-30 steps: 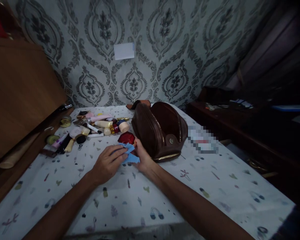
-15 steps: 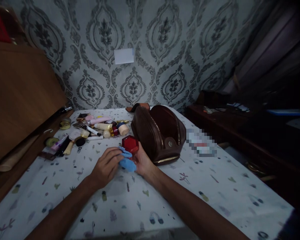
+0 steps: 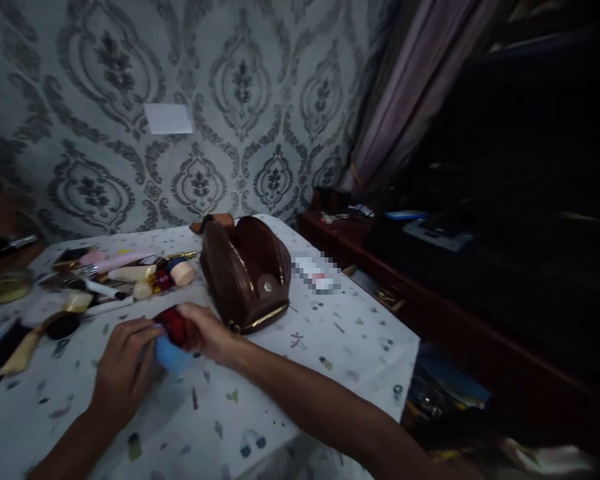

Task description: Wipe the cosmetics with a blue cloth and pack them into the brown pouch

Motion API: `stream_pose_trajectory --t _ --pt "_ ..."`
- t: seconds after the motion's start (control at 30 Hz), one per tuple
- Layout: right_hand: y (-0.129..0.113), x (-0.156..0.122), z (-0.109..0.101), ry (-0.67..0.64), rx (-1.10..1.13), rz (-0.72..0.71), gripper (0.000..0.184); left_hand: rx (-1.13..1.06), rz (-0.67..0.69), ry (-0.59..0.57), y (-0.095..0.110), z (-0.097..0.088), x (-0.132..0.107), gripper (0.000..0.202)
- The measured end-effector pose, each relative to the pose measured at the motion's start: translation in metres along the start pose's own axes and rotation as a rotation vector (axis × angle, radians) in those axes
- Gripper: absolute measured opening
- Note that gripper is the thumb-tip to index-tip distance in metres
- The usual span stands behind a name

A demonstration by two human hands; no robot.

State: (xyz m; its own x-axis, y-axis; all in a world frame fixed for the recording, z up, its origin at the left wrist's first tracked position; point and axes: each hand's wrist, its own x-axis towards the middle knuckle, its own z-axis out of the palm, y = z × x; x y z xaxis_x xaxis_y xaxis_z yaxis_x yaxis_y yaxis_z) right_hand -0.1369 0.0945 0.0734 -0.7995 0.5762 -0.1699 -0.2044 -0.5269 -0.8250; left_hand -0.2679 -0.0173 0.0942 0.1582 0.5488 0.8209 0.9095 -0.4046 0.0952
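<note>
Couldn't make out a single word, brand or number anywhere, tbh. Squinted at the pale pixelated thing [image 3: 316, 272] just right of the brown bag [image 3: 230, 287]: got a reddish smudge, nothing legible. Tried the white card [image 3: 169, 119], above and left of the bag: read zero off it. Got nowhere with the pink tube [image 3: 123, 259] or the cream tube [image 3: 133, 273] left of the bag, way too blurry for labels. Drew a blank on the red item [image 3: 173, 325] too, near the bag's front left, smeared by blur.

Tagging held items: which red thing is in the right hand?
The larger dark-red case, gripped by the right hand next to the blue cloth. The smaller red-and-gold item lies among the cosmetics.
</note>
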Motion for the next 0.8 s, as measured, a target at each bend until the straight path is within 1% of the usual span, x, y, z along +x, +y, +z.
stream_pose_trajectory --t 0.1,0.17,0.2,0.3,0.37,0.47,0.53,0.67,0.73,0.8 --pt "0.000 -0.004 0.004 -0.033 -0.023 -0.055 0.046 0.023 -0.130 0.048 0.000 0.003 0.001 0.017" --pt "0.000 -0.006 0.004 -0.041 -0.014 -0.109 0.055 0.011 -0.259 0.060 0.000 0.004 0.000 0.022" --pt "-0.001 -0.007 0.004 -0.038 -0.011 -0.130 0.060 -0.003 -0.331 0.050 0.000 0.005 0.000 0.026" --pt "-0.001 -0.008 0.004 -0.024 -0.046 -0.170 0.077 -0.060 -0.553 -0.038 -0.004 0.007 -0.003 0.037" --pt "-0.002 -0.009 0.004 -0.010 -0.089 -0.202 0.084 -0.111 -0.663 -0.046 -0.007 0.008 -0.005 0.039" --pt "-0.004 -0.013 0.006 -0.001 -0.121 -0.229 0.090 -0.185 -0.746 0.005 -0.006 0.006 -0.003 0.040" --pt "-0.005 -0.015 0.007 -0.010 -0.127 -0.239 0.090 -0.206 -0.791 0.019 -0.006 0.005 -0.002 0.040" --pt "-0.003 -0.017 0.008 -0.041 -0.126 -0.284 0.094 -0.239 -0.853 0.075 -0.011 0.006 -0.002 0.034" --pt "-0.001 -0.016 0.008 -0.050 -0.160 -0.315 0.095 -0.261 -0.875 0.076 -0.015 0.008 -0.002 0.033" --pt "0.001 -0.016 0.007 -0.023 -0.212 -0.367 0.092 -0.276 -0.898 0.076 -0.018 0.011 -0.002 0.034"
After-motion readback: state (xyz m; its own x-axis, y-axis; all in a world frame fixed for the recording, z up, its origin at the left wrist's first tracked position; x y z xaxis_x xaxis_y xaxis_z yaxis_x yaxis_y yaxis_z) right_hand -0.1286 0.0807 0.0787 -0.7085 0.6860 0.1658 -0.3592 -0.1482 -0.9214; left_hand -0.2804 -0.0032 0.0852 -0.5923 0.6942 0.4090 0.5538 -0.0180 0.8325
